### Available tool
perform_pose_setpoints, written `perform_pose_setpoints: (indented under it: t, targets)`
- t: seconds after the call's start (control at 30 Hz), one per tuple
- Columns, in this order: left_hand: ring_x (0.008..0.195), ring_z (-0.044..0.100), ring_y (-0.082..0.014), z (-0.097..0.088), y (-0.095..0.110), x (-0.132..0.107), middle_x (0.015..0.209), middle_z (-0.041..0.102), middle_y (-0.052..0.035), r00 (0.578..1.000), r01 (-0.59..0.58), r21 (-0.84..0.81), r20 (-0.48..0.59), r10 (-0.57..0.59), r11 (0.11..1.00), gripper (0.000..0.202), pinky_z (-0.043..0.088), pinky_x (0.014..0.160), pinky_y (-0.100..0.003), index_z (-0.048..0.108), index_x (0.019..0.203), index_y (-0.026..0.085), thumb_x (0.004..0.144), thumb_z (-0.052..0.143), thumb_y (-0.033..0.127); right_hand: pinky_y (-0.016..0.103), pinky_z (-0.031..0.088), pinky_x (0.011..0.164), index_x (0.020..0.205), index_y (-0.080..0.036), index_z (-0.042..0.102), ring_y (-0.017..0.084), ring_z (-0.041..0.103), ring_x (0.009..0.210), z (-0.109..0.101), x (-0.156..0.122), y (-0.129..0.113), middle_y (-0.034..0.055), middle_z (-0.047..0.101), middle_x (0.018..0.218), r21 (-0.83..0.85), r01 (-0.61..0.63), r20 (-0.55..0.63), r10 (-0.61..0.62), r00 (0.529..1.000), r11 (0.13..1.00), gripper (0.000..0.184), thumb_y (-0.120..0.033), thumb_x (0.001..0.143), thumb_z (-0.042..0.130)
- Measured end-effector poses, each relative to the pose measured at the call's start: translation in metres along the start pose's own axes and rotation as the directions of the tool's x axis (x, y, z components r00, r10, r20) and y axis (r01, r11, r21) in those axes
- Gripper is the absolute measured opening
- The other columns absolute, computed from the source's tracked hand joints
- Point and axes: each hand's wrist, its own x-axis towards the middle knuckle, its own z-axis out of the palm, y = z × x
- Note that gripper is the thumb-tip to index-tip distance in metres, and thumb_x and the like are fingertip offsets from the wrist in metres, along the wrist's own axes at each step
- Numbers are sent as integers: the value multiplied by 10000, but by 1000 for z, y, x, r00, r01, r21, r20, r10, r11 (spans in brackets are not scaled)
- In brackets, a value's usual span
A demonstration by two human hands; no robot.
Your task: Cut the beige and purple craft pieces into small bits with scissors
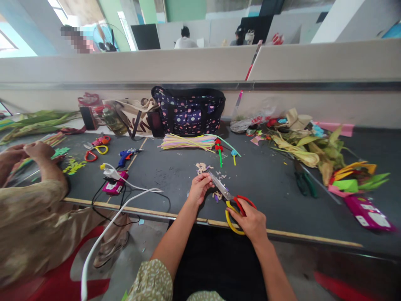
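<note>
Red-and-yellow scissor handles [230,204], navy multicolour-dotted bag [194,113], dark-grey tabletop [150,167]

The worker's two hands [200,187] and a neighbor's two hands [39,151] share a bench [269,175] with two pairs of red-and-yellow-handled scissors [224,191], two magenta power strips [369,214], one blue glue gun [124,159] and one pair of green-handled pliers [302,184]. One bundle of pastel stems [188,142], one red-topped stem [219,147], one blue-topped stem [234,153], one dotted bag [192,113] and one bottle [113,122] complete the tally.
</note>
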Motion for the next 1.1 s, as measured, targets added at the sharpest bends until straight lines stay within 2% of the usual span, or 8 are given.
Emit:
perform_pose_setpoints:
  t: [0.17, 0.27, 0.43, 0.6, 0.73, 0.83, 1.03, 1.1]
  targets:
    - [528, 544, -73, -1, -1, 0, 657, 618, 5, 1000, -15, 47, -21, 16, 999, 298, 506, 611, -242, 661, 784, 127, 583, 816, 283, 215, 469, 688, 1098, -199, 661, 145, 680, 759, -1, 0, 1, 45, 726, 953, -17, -19, -9, 19, 1000, 1000, 487, -592, 849, 517]
    - [516, 532, -80, -2, -4, 0, 652, 614, 8, 990, -113, 185, -57, 126, 976, 247, 483, 602, -250, 677, 777, 140, 620, 781, 299, 238, 454, 671, 1098, -206, 660, 157, 670, 718, -5, -1, 5, 45, 727, 908, -83, -113, -39, 110, 993, 990, 512, -619, 848, 491]
    - [528, 504, -95, -6, -14, 3, 595, 593, 24, 915, -277, 547, -102, 391, 790, 83, 397, 575, -222, 692, 737, 173, 687, 696, 240, 273, 370, 502, 1054, -223, 654, 192, 610, 545, -21, -2, 23, 41, 680, 663, -252, -349, -14, 357, 934, 903, 591, -712, 809, 430]
    - [606, 507, -125, -13, -19, 4, 667, 614, 12, 857, -329, 650, -100, 506, 685, 61, 396, 641, -233, 701, 754, 202, 708, 660, 205, 290, 341, 457, 1022, -226, 635, 208, 581, 482, -33, -2, 31, 48, 639, 604, -380, -387, 97, 453, 886, 840, 529, -671, 829, 423]
    - [657, 508, -144, -15, -19, 1, 702, 616, 0, 836, -374, 694, -34, 547, 615, 69, 388, 689, -244, 701, 722, 225, 704, 658, 174, 307, 388, 511, 1089, -196, 602, 228, 624, 579, -36, -2, 26, 77, 664, 702, -419, -336, 141, 426, 894, 844, 500, -600, 876, 401]
    - [684, 507, -162, -15, -19, 1, 689, 602, -4, 841, -374, 688, -32, 540, 622, 67, 392, 717, -255, 695, 699, 231, 683, 668, 171, 307, 414, 550, 1097, -164, 591, 222, 631, 656, -36, -2, 22, 101, 667, 808, -399, -271, 170, 361, 917, 876, 471, -541, 903, 385]
    - [670, 491, -156, -17, -21, 3, 688, 582, 3, 843, -370, 726, 1, 538, 579, 112, 376, 691, -249, 673, 702, 221, 656, 631, 127, 319, 442, 612, 852, -147, 663, 226, 586, 718, -45, -2, 21, 125, 586, 780, -421, -139, 196, 239, 951, 896, 412, -478, 902, 423]
    - [648, 481, -144, -18, -21, 3, 700, 579, 9, 837, -382, 734, 18, 546, 562, 146, 361, 666, -241, 669, 722, 215, 644, 614, 105, 317, 452, 618, 862, -152, 669, 216, 587, 727, -56, 1, 23, 110, 588, 788, -358, -153, 162, 222, 961, 921, 400, -477, 901, 440]
